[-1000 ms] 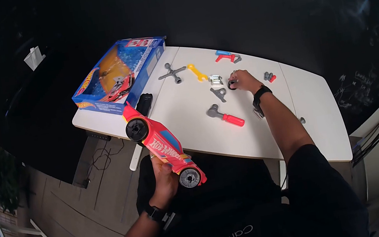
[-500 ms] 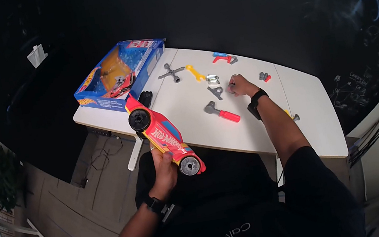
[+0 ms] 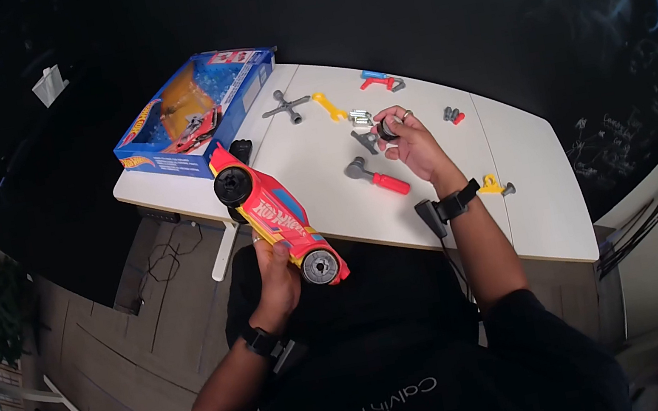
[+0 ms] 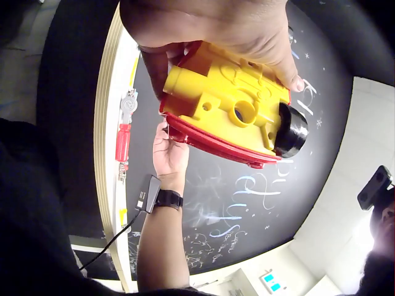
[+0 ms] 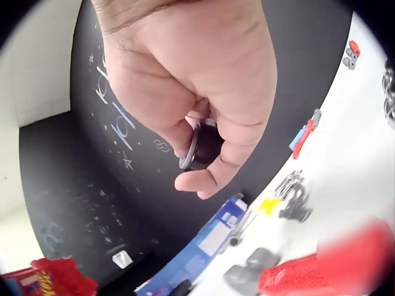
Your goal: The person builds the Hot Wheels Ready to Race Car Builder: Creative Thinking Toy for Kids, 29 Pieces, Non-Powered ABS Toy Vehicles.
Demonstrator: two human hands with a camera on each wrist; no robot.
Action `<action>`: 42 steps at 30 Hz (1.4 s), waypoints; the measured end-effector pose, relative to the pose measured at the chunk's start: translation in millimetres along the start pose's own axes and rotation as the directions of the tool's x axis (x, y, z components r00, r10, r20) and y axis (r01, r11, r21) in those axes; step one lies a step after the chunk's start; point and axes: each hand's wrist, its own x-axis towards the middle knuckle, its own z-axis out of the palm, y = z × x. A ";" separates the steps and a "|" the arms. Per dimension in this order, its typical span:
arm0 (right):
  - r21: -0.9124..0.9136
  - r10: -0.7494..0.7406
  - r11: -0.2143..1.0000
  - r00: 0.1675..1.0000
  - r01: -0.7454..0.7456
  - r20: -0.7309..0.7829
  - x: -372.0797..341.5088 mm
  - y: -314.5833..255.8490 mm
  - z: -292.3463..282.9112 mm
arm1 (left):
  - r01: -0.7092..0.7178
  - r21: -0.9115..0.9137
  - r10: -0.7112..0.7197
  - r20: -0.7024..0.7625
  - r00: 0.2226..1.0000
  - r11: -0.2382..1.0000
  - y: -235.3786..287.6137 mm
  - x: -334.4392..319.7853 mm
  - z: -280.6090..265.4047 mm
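My left hand [image 3: 279, 278] grips a red and yellow toy car [image 3: 278, 212] by one end, in front of the table's near edge. Two black wheels are visible along the car's near side in the head view. Its yellow underside [image 4: 225, 98], with round holes and a black wheel [image 4: 291, 131], faces the left wrist camera. My right hand [image 3: 424, 152] pinches a small black wheel [image 5: 208, 147] with a grey rim between thumb and fingers, above the table. Below that hand lie a grey bracket-like part [image 3: 365, 144], silver pieces [image 3: 361, 117] and a red-handled toy tool [image 3: 386, 183] with a grey head.
A blue toy box [image 3: 254, 88] stands on the table [image 3: 550, 213] at the left. Farther back lie a grey cross wrench [image 3: 287, 108], a yellow wrench [image 3: 331, 109] and a red and blue toy tool [image 3: 384, 82]. Small grey and red pieces [image 3: 453, 115] and a yellow part [image 3: 490, 185] sit at right.
My right hand has risen from the tabletop with the black wheel and turned so its palm shows. The left hand keeps hold of the car, nearly still.
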 end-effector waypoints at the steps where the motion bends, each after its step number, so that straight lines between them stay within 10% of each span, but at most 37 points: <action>1: 0.104 -0.033 0.994 0.999 0.033 0.002 -7.5 -0.2 7.4 | 0.007 -0.006 -0.007 -0.001 1.000 1.000 -1.1 -0.4 -0.7; 14: 0.427 -0.128 0.895 0.991 0.129 -0.031 -50.3 10.2 26.7 | 0.026 0.002 -0.026 0.009 1.000 1.000 -11.5 -2.9 -2.6; 33: 0.314 -0.088 0.942 0.991 0.116 -0.101 -69.4 17.5 39.2 | 0.146 -0.186 -0.140 0.048 0.989 0.971 0.1 -1.0 12.5; 42: 0.534 -0.089 0.844 0.995 0.049 0.050 -84.1 11.9 35.6 | 0.177 -0.196 -0.164 0.080 0.983 0.965 -7.8 1.9 11.5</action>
